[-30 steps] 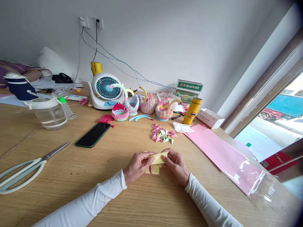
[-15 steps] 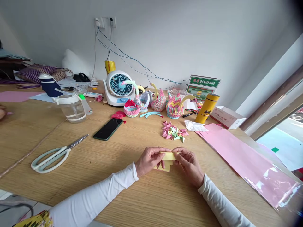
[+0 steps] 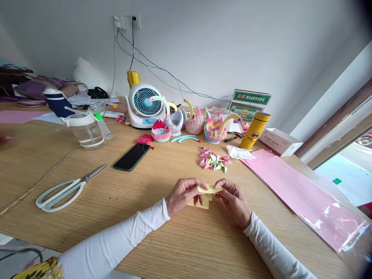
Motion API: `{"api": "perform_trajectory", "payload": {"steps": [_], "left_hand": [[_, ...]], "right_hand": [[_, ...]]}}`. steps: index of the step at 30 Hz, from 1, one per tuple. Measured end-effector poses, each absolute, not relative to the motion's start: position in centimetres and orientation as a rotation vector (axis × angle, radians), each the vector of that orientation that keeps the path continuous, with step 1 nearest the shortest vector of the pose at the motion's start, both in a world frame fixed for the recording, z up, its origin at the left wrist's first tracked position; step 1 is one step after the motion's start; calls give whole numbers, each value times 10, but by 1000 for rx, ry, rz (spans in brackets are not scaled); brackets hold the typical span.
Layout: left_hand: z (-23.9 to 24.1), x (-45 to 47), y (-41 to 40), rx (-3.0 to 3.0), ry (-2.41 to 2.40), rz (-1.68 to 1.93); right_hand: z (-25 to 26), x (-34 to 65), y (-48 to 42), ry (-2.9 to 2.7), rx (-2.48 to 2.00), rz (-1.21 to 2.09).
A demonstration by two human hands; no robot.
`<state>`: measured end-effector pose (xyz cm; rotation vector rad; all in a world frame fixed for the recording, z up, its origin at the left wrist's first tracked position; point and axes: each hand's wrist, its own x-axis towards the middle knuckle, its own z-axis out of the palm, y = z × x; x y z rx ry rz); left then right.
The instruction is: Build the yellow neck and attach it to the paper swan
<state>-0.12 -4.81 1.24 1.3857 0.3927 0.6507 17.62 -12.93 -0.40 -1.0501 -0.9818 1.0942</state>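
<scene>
Between my two hands is a small strip of yellow paper (image 3: 209,189), held level just above the table. My left hand (image 3: 183,195) pinches its left end between thumb and fingers. At the right end, my right hand (image 3: 234,201) grips it with thumb and forefinger. Under the strip, more yellow paper (image 3: 203,202) lies on the wood, partly hidden by my left fingers. Beyond my hands sits a pile of folded pink and green paper pieces (image 3: 214,161).
Scissors (image 3: 71,188), a phone (image 3: 132,157) and a water jug (image 3: 87,131) stand to the left. Folded-paper swans (image 3: 215,128) and a fan (image 3: 146,104) line the back. Pink sheets (image 3: 296,190), a yellow bottle (image 3: 255,130) and a box (image 3: 279,142) are at right. A blurred hand (image 3: 2,137) shows far left.
The yellow strip looks narrower and tilted differently, and my fingers have shifted along its edges. The other person's hand at far left has moved mostly out of view.
</scene>
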Motion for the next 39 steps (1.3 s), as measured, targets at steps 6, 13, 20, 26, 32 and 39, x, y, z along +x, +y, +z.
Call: {"api": "perform_trajectory", "payload": {"steps": [6, 13, 20, 26, 32, 39], "left_hand": [[14, -2, -48, 1261, 428, 655], [16, -4, -46, 1082, 429, 627], [14, -6, -41, 939, 279, 544], [10, 0, -48, 1226, 389, 626], [2, 3, -51, 1371, 424, 716], [2, 4, -51, 1370, 426, 821]], "right_hand": [[3, 173, -129, -875, -1054, 1146], [3, 177, -130, -946, -993, 1175], [3, 174, -127, -1082, -1098, 943], [5, 171, -128, -1061, -1164, 866], [3, 169, -129, -1068, -1151, 852], [2, 170, -129, -1069, -1121, 875]]}}
